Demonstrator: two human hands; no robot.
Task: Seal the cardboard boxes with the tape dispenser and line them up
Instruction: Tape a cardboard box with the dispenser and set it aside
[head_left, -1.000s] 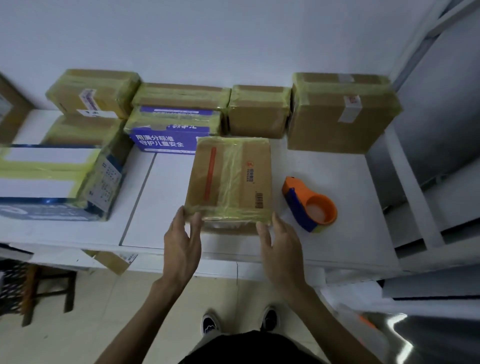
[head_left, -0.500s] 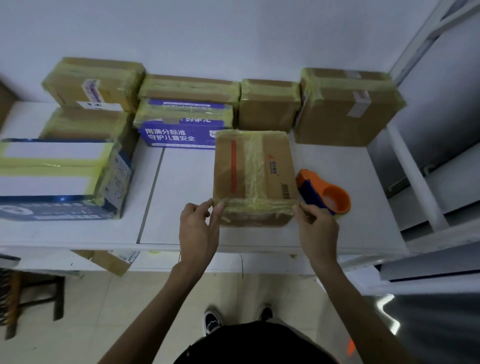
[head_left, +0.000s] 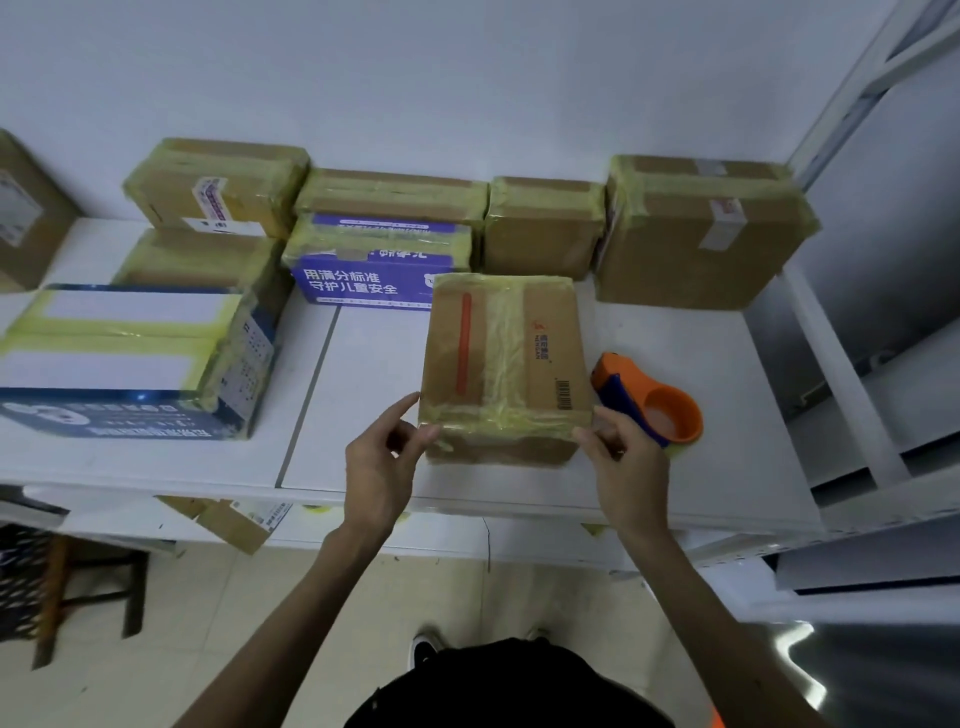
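My left hand (head_left: 382, 462) pinches the near left corner of the box (head_left: 550, 332), thumb and forefinger on the taped edge. My right hand (head_left: 623, 462) pinches the near right corner the same way. The box sits on the table (head_left: 363, 395) straight ahead, between both hands, its long axis running away from me toward the wall (head_left: 467, 78). Tape (head_left: 501, 338) crosses its top and near edge, so I judge it sealed and ready to slide back into the row (head_left: 545, 228) along the wall; its far edge lies just short of that row. The dispenser (head_left: 654, 410) lies just right of the box, beyond my right hand, which is the nearer one.
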